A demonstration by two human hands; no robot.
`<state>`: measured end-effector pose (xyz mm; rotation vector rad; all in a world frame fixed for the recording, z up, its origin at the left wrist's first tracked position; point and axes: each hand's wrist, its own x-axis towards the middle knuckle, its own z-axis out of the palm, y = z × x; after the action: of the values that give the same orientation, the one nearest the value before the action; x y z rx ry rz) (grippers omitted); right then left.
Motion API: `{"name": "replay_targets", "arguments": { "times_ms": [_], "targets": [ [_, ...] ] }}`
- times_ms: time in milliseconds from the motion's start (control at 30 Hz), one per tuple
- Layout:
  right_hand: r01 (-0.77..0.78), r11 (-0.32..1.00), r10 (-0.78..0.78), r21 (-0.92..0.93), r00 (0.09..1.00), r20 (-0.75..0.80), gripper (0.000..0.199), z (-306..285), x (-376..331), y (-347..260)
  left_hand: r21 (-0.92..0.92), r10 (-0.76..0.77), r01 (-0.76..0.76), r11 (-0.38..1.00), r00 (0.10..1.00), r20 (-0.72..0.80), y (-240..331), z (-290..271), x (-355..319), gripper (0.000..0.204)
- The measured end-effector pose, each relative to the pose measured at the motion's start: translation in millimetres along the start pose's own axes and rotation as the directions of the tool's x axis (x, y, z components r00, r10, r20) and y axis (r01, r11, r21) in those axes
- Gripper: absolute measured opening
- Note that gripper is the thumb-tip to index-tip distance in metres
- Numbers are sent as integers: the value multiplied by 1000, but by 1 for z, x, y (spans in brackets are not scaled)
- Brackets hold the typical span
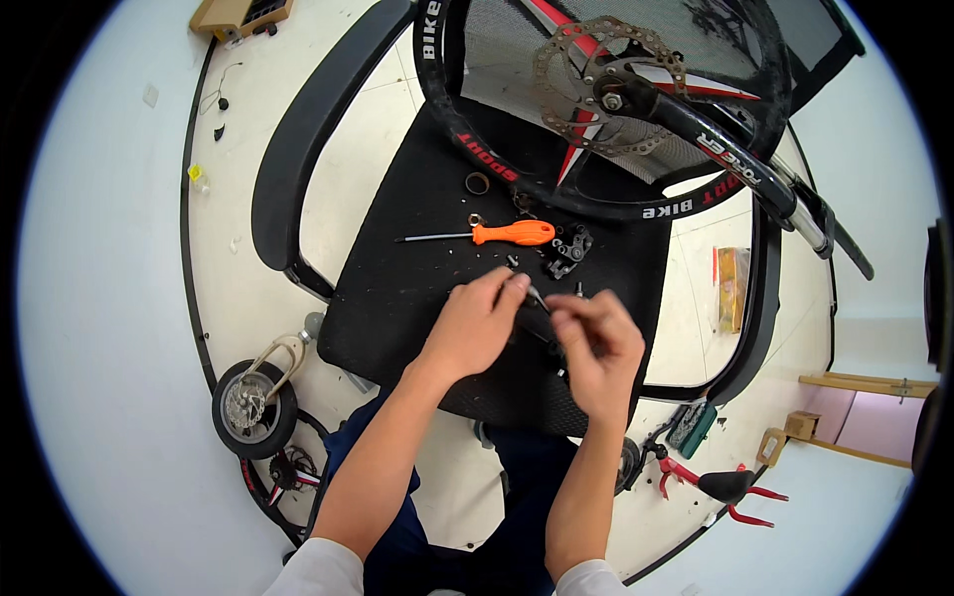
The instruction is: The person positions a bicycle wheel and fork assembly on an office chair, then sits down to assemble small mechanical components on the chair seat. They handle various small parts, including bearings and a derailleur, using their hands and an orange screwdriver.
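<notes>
Two hands work a small metal part over a black chair seat.

The bike wheel (606, 109) leans at the seat's (417, 268) far edge; nearer lies an orange screwdriver (497, 234). Left hand (475, 323) and right hand (596, 343) meet above the seat's front, fingertips pinched on a small metal part (537, 296).

floor (89, 298): pale tiles under me | black office chair (397, 288) before me | wooden frame (865, 382) at my right | light even

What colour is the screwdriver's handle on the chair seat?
Orange, clearest in the head view: screwdriver.
</notes>
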<state>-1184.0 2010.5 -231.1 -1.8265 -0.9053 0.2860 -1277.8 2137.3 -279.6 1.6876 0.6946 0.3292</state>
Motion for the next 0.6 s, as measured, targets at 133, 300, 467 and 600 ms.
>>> {"name": "replay_targets", "arguments": {
  "times_ms": [133,300,467,600],
  "targets": [
    [-14,999,10,30,991,132,10,-3,-13,2,-508,-238,215,834,971,20,-4,-1,5,38],
    [-230,930,233,287,972,24,12,-7,-18,17,-563,-257,283,776,958,126,7,-5,5,39],
    [-265,858,322,440,945,-57,17,-5,-11,23,-444,-156,211,871,975,158,6,0,2,34],
    [-386,825,397,413,916,64,18,8,-10,35,-121,41,-23,992,988,148,11,7,-5,27]
  ]
}}
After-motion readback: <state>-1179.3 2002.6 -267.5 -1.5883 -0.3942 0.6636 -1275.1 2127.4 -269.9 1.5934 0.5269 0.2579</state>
